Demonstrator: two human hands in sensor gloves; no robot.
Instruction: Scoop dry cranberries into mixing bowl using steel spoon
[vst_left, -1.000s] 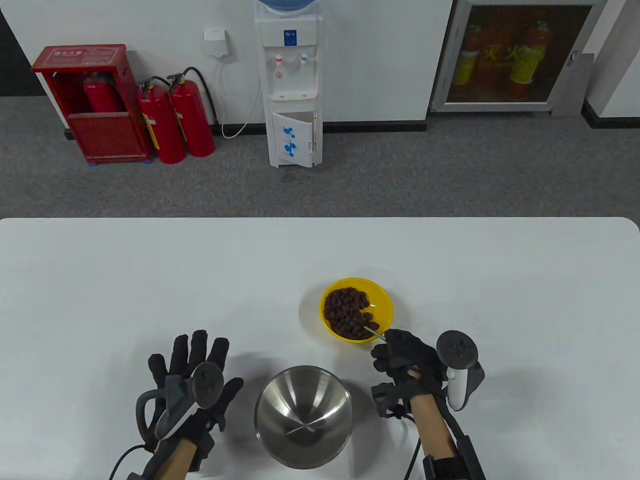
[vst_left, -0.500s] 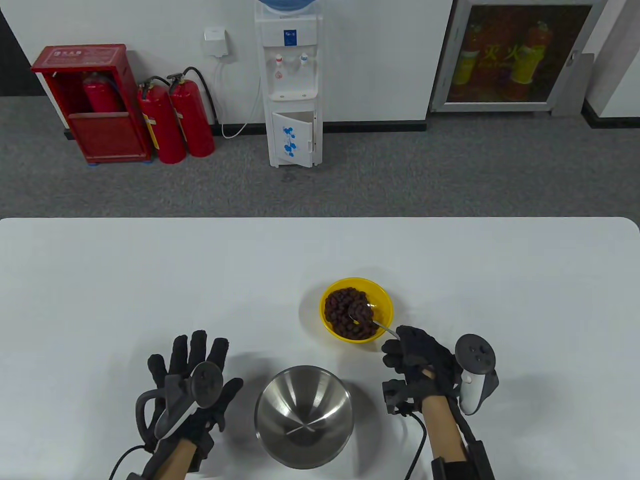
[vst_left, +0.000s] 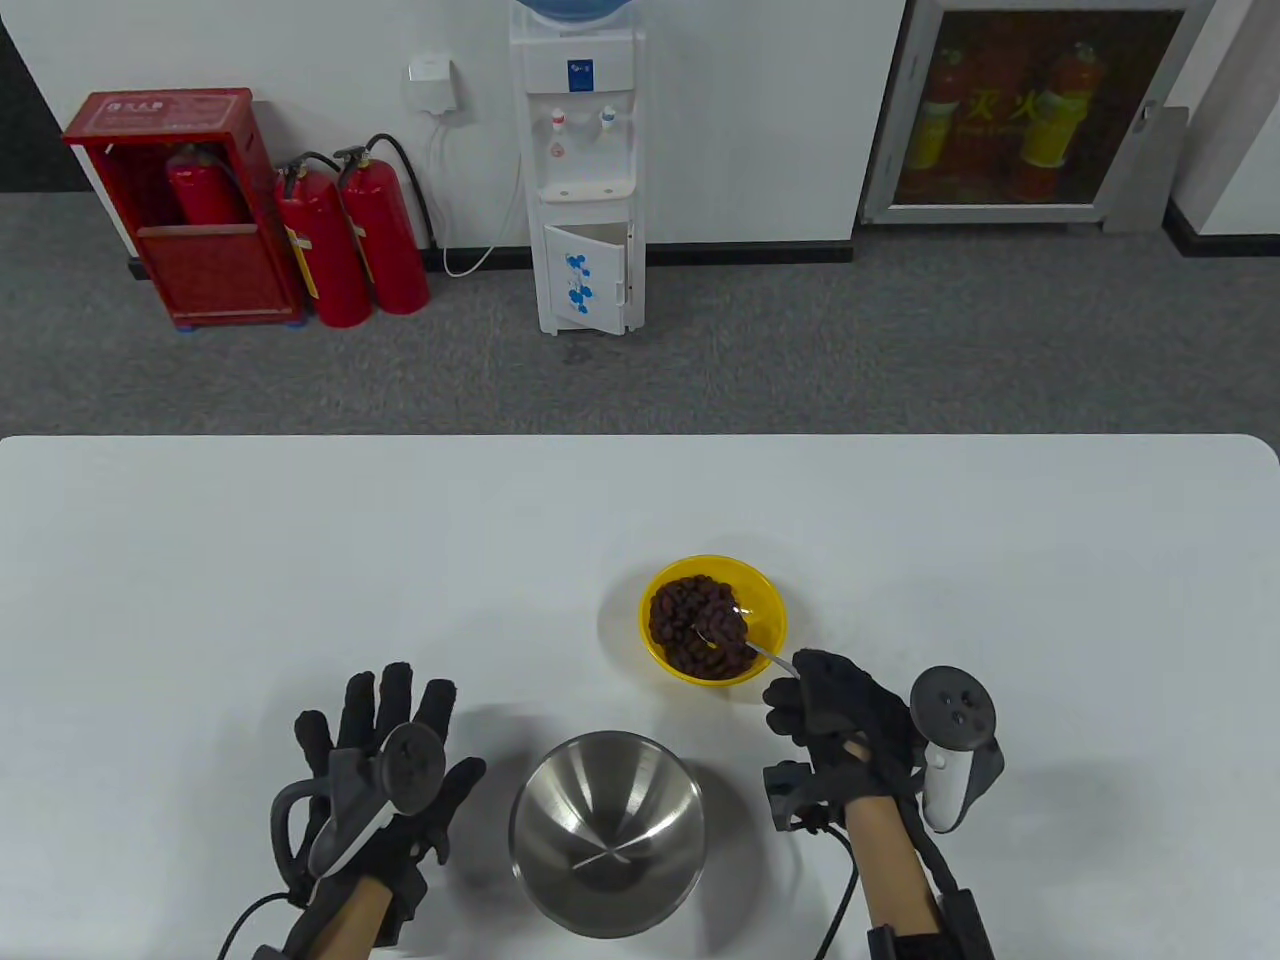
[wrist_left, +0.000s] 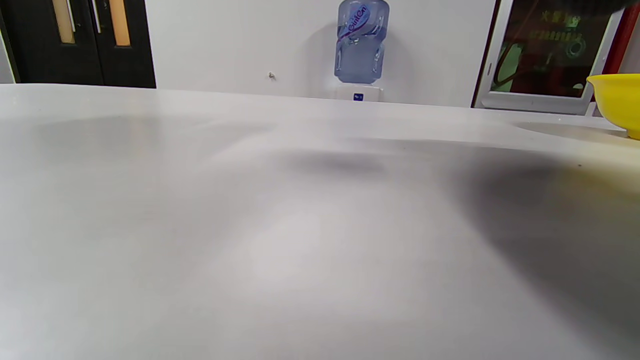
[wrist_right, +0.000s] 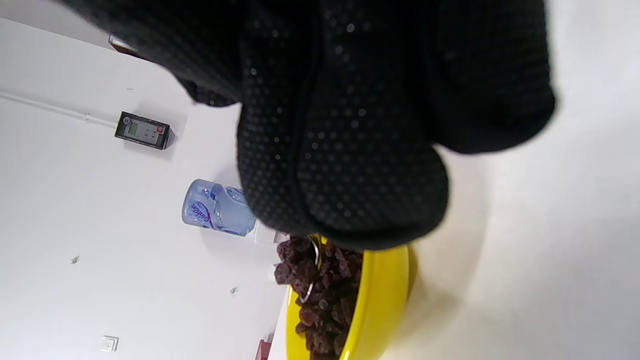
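Observation:
A yellow bowl (vst_left: 765, 600) holds a heap of dark dry cranberries (vst_left: 690, 610). My right hand (vst_left: 835, 705) grips the handle of a steel spoon (vst_left: 765, 655); the spoon's bowl lies in the cranberries with some on it. The steel mixing bowl (vst_left: 607, 830) stands empty at the table's front, between my hands. My left hand (vst_left: 385, 750) rests flat on the table left of the mixing bowl, fingers spread, holding nothing. In the right wrist view my gloved fingers (wrist_right: 350, 150) hang over the yellow bowl (wrist_right: 380, 305), the cranberries (wrist_right: 320, 295) and the spoon's rim (wrist_right: 315, 270).
The white table (vst_left: 300, 560) spreads wide to the left and behind the bowls. The left wrist view shows bare tabletop (wrist_left: 300, 225) and the yellow bowl's edge (wrist_left: 617, 100) at far right. A water dispenser (vst_left: 575, 170) and fire extinguishers (vst_left: 350, 240) stand beyond the table.
My right hand has shifted right and pushed the spoon deeper into the cranberries, toward the bowl's middle. In the last half second it barely moved. The left hand stayed still.

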